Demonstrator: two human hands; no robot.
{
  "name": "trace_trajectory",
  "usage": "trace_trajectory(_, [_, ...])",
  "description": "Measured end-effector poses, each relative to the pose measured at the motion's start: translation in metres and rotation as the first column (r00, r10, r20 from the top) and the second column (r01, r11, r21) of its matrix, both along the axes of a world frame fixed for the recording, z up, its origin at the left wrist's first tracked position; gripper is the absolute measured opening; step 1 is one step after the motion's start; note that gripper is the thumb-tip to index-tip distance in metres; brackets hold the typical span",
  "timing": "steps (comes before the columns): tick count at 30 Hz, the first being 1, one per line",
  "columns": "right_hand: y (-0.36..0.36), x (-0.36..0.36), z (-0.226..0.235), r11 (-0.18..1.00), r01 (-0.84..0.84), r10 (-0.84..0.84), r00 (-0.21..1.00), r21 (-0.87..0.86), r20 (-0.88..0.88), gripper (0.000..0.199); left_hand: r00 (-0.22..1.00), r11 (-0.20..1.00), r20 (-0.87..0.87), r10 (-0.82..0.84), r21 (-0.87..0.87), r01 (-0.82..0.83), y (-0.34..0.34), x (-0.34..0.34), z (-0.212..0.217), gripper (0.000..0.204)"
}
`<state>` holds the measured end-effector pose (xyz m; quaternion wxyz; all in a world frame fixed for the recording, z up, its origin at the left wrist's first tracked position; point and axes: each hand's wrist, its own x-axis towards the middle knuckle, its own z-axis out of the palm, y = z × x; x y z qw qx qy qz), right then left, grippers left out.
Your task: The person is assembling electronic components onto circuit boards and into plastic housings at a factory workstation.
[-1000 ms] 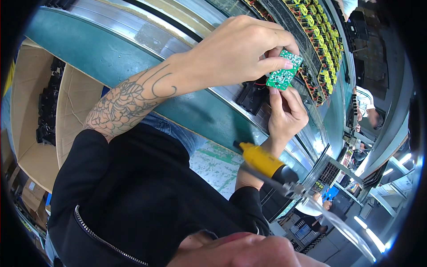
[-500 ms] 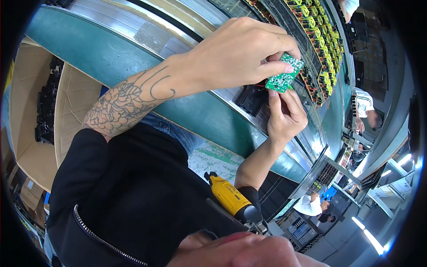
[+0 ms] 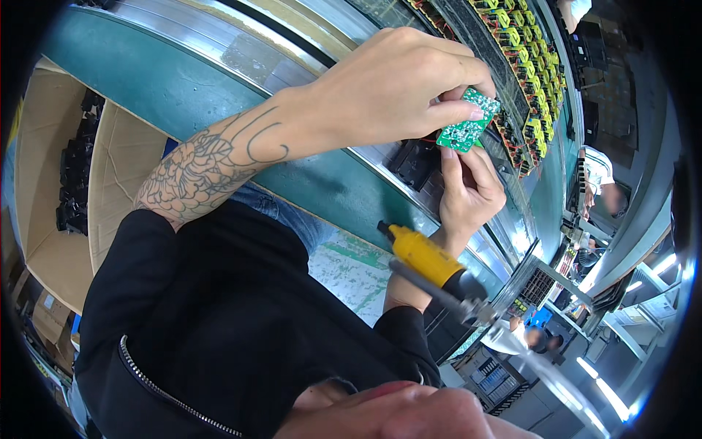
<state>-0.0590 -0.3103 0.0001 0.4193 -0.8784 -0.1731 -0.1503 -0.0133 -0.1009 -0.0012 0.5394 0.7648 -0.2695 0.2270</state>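
Observation:
A small green circuit board [image 3: 462, 133], dotted with solder points, is held between my two hands above the metal rails. My left hand [image 3: 417, 88], on the tattooed arm, pinches its upper part, the thumb lying across its face. From below, my right hand [image 3: 474, 192] grips the lower edge between thumb and fingers. Under the board, a black plastic part [image 3: 415, 164] sits on the rail, partly hidden by my hands. A yellow tool [image 3: 424, 256] with a black tip hangs in front of my right forearm, blurred.
Boards with yellow-wrapped components [image 3: 523, 66] stand in rows beyond my hands. Metal rails [image 3: 197, 44] run along the green bench [image 3: 131, 73]. At left, an open cardboard box [image 3: 121, 154] holds black parts [image 3: 77, 168]. Other people [image 3: 599, 175] work at the far right.
The yellow tool has swung up and right, across my right forearm. My hands and the circuit board have stayed nearly still.

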Motion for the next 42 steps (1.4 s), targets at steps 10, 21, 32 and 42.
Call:
trace_trajectory(10, [0.000,0.000,-0.001,1.000,0.002,-0.002,1.000,-0.015,0.027,0.018,0.999,1.000,0.028,0.026,-0.004,-0.026,-0.003,-0.001,-0.002,0.018])
trace_trajectory(21, [-0.003,0.000,-0.001,1.000,-0.015,0.015,1.000,-0.010,0.009,0.019,0.996,0.999,0.084,0.025,-0.029,-0.023,-0.004,0.000,-0.005,0.018])
trace_trajectory(32, [-0.011,-0.008,0.007,0.993,0.008,0.010,0.988,0.118,-0.153,0.019,0.989,0.998,0.145,0.023,0.058,-0.031,-0.010,-0.009,-0.005,0.018])
trace_trajectory(42, [-0.047,-0.017,0.020,0.807,-0.474,0.474,0.876,0.351,0.093,0.021,0.987,1.000,0.160,0.018,-0.011,-0.016,-0.016,-0.005,-0.011,0.018])
